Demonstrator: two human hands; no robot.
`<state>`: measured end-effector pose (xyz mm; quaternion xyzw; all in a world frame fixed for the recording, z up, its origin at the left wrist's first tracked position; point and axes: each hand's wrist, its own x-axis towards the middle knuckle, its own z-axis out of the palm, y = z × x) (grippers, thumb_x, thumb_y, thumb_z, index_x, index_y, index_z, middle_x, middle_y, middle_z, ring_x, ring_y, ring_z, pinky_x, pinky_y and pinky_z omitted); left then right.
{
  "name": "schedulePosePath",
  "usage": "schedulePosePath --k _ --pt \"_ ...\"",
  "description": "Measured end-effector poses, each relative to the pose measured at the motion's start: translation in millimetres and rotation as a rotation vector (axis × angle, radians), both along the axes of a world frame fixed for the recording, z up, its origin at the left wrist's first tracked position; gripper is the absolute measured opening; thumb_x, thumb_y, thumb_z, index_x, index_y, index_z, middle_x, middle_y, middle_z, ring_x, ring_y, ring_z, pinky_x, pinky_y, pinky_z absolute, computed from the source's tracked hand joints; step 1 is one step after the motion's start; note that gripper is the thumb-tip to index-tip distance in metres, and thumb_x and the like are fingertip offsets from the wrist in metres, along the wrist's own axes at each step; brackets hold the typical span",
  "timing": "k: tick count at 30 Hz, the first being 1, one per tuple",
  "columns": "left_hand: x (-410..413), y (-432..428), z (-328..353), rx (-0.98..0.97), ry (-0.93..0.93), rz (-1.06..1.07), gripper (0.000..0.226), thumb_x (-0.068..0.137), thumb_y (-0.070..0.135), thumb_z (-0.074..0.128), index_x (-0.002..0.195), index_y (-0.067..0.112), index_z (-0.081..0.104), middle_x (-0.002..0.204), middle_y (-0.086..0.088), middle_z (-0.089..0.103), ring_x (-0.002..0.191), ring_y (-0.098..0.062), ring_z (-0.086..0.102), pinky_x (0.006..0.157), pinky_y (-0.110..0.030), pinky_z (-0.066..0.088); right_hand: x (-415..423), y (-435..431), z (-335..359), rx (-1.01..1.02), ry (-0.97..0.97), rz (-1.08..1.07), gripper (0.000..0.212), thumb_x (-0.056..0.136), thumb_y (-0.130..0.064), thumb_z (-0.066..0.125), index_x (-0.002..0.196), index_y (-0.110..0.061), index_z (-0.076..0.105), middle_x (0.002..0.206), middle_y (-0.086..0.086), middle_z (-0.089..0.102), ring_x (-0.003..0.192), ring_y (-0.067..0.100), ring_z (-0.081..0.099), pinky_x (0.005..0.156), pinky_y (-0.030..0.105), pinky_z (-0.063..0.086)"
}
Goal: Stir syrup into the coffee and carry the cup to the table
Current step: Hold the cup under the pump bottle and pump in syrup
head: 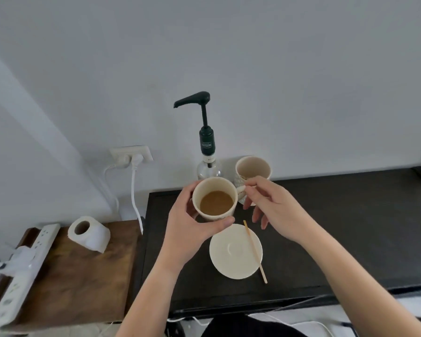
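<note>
cup [215, 199] of coffee is being gripped by left hand [187, 227], raised over saucer [236, 251] | right hand [275, 205] is being held loosely open, empty, beside handle | risk: spilling if tilted; stirrer [254, 250] is lying unused

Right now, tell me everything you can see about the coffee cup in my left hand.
The coffee cup is a cream, handleless cup, paper by the look of it, with faint print low on its side. It is held roughly upright above the dark counter, roughly half full of light brown milky coffee. The left hand wraps its left side, thumb along the lower front. The right hand is close by its right rim; contact there is unclear. Behind it stands the syrup pump bottle.
</note>
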<state>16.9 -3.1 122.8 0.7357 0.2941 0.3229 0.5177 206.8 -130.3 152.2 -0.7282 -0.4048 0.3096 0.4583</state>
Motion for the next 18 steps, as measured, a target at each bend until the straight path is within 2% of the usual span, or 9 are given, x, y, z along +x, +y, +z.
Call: schedulePosePath --k 2,4,8,12,15,18 --pt "1 -10 -15 -0.018 0.009 -0.012 0.085 0.068 0.025 0.107 0.141 0.032 0.064 0.133 0.02 0.073 0.129 -0.007 0.069 0.101 -0.02 0.061 0 -10 -14 -0.014 0.033 -0.004 0.018 0.112 -0.027 0.053 0.116 -0.031 0.069 0.091 0.003 0.076 0.066 0.02 0.07 0.055 0.031 0.057" --pt "2 -18 -29 -0.036 0.032 -0.023 0.085 0.068 0.025 0.108 0.141 0.033 0.064 0.134 0.021 0.073 0.129 -0.007 0.069 0.103 -0.021 0.059 -1 -19 -28 -0.028 0.061 -0.016 0.019 0.112 -0.025 0.053 0.115 -0.031 0.07 0.091 0.003 0.077 0.066 0.02 0.071 0.056 0.032 0.058" --pt "5 -31 -57 -0.1 0.079 -0.048 0.086 0.068 0.023 0.108 0.14 0.036 0.064 0.137 0.018 0.072 0.131 -0.011 0.068 0.109 -0.038 0.061 -3 -35 -53 -0.081 0.079 -0.047 0.018 0.112 -0.021 0.054 0.113 -0.028 0.071 0.092 0.003 0.079 0.072 0.035 0.073 0.054 0.032 0.058" --pt "6 -41 -80 -0.137 0.133 -0.066 0.087 0.068 0.025 0.107 0.141 0.037 0.062 0.139 0.017 0.071 0.133 -0.013 0.067 0.113 -0.044 0.06 -4 -45 -78 -0.148 0.092 -0.071 0.017 0.112 -0.021 0.054 0.112 -0.028 0.07 0.094 0.001 0.079 0.074 0.036 0.074 0.055 0.032 0.059" --pt "5 -43 -95 -0.168 0.143 -0.086 0.088 0.067 0.017 0.107 0.142 0.034 0.064 0.14 0.014 0.072 0.134 -0.014 0.068 0.112 -0.037 0.059 -4 -50 -96 -0.185 0.103 -0.073 0.016 0.112 -0.022 0.054 0.112 -0.029 0.068 0.095 -0.002 0.078 0.069 0.031 0.074 0.055 0.034 0.059" --pt "5 -45 -105 -0.194 0.154 -0.101 0.09 0.066 0.011 0.107 0.143 0.031 0.064 0.139 0.014 0.073 0.132 -0.01 0.069 0.106 -0.022 0.058 -4 -53 -109 -0.209 0.117 -0.068 0.016 0.112 -0.024 0.053 0.111 -0.03 0.068 0.097 -0.002 0.079 0.065 0.022 0.071 0.054 0.033 0.058"
